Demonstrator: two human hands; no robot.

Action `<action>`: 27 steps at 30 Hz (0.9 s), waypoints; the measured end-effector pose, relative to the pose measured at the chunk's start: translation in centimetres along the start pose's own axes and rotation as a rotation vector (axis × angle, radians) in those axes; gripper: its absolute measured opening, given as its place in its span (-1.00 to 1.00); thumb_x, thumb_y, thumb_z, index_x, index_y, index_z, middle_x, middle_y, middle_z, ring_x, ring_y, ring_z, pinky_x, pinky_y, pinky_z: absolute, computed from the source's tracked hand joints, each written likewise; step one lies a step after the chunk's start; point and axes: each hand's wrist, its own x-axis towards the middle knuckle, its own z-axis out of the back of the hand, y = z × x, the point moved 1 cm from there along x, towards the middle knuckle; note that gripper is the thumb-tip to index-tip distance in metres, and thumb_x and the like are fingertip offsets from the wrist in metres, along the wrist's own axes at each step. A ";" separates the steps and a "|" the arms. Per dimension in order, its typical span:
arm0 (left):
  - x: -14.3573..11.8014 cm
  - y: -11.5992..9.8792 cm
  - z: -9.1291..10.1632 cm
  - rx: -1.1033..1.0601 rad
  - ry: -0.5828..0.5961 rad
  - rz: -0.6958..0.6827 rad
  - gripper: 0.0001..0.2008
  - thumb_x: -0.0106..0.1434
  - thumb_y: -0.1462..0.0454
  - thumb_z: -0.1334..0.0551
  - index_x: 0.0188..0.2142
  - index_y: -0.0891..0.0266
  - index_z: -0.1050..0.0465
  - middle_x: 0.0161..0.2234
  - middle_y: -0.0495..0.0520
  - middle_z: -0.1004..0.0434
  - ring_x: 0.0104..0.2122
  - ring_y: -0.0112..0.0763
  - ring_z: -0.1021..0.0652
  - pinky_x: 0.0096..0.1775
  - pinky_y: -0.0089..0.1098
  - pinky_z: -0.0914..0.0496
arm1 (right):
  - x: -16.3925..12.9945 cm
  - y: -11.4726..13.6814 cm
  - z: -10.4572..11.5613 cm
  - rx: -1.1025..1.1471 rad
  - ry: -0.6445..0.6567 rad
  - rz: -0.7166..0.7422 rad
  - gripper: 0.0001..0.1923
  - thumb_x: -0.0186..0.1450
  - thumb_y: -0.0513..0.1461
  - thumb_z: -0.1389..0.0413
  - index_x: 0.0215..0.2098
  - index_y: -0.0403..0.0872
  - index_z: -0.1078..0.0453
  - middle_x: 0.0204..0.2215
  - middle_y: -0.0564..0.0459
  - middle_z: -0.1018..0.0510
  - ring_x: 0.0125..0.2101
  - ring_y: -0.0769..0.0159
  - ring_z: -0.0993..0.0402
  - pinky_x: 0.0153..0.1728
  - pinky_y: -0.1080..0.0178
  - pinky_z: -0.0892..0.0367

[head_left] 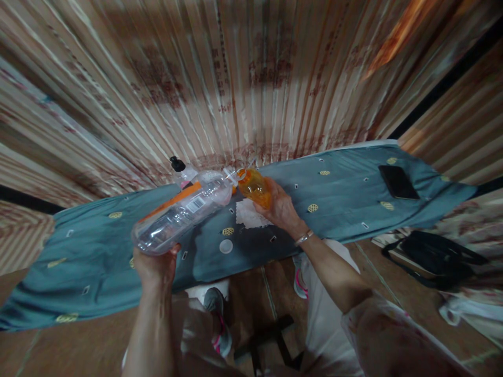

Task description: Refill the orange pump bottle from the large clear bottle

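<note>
My left hand is closed around the base of a large clear plastic bottle with an orange-edged label. The bottle is tilted, its neck up and to the right. My right hand grips a small orange translucent bottle, whose top points left and meets the mouth of the clear bottle; whether they touch I cannot tell. Below them a pale, jagged-edged cloth or paper lies on the table, and nearer me a round whitish lid. Behind the clear bottle stands a bottle with a black top, partly hidden.
A teal cloth with pineapple prints covers the long narrow table. A black phone-like slab lies at its right end. Striped curtains hang close behind. On the right, below table height, is a black bag.
</note>
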 end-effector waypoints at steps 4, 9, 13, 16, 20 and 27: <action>-0.2 -0.2 -0.2 0.000 -0.001 -0.005 -0.83 0.36 0.23 -0.41 -0.07 0.07 -0.76 -0.19 0.16 -0.81 -0.47 -0.26 -0.57 -0.62 -0.48 -0.15 | 0.0 0.2 0.2 -0.009 0.031 -0.020 -0.13 0.50 -0.19 -0.48 0.67 -0.19 -0.38 0.45 -0.49 -0.79 0.45 -0.40 -0.82 0.58 -0.48 -0.71; -0.3 -0.4 -0.5 -0.008 -0.004 0.001 -0.91 0.39 0.21 -0.46 -0.12 0.08 -0.73 -0.30 0.10 -0.70 -0.49 -0.27 -0.55 -0.63 -0.51 -0.16 | 0.0 0.3 0.2 -0.015 0.038 -0.041 -0.11 0.50 -0.17 -0.51 0.69 -0.16 -0.38 0.48 -0.50 -0.76 0.48 -0.41 -0.78 0.59 -0.48 -0.69; -0.2 -0.1 -0.4 -0.020 -0.043 0.010 -0.88 0.41 0.24 -0.44 -0.09 0.10 -0.76 -0.29 0.12 -0.72 -0.49 -0.27 -0.55 -0.63 -0.51 -0.13 | 0.1 0.5 0.5 -0.019 0.059 -0.054 -0.11 0.51 -0.15 -0.52 0.68 -0.20 -0.38 0.47 -0.53 -0.76 0.49 -0.44 -0.77 0.59 -0.51 -0.69; 0.0 0.1 0.1 -0.008 0.003 -0.014 -0.91 0.39 0.23 -0.47 -0.12 0.09 -0.76 -0.18 0.18 -0.80 -0.44 -0.25 -0.59 -0.60 -0.48 -0.16 | 0.2 0.7 0.6 -0.019 0.073 -0.070 -0.11 0.50 -0.15 -0.53 0.68 -0.20 -0.40 0.48 -0.53 -0.76 0.52 -0.45 -0.75 0.61 -0.51 -0.67; 0.4 0.4 0.7 0.019 0.042 -0.035 -0.88 0.36 0.19 -0.49 -0.12 0.08 -0.78 -0.11 0.22 -0.84 -0.43 -0.23 -0.60 -0.59 -0.46 -0.15 | 0.2 0.7 0.6 -0.012 0.062 -0.075 -0.10 0.47 -0.18 -0.52 0.67 -0.23 -0.40 0.49 -0.57 -0.75 0.51 -0.47 -0.77 0.61 -0.53 -0.67; 0.5 0.4 0.7 -0.017 0.070 -0.046 -0.92 0.39 0.17 -0.47 -0.16 0.07 -0.73 -0.09 0.24 -0.84 -0.40 -0.19 -0.63 -0.62 -0.47 -0.14 | 0.0 0.5 0.3 -0.023 0.045 -0.058 -0.11 0.48 -0.20 -0.50 0.68 -0.16 -0.37 0.49 -0.55 -0.76 0.50 -0.45 -0.78 0.59 -0.57 -0.68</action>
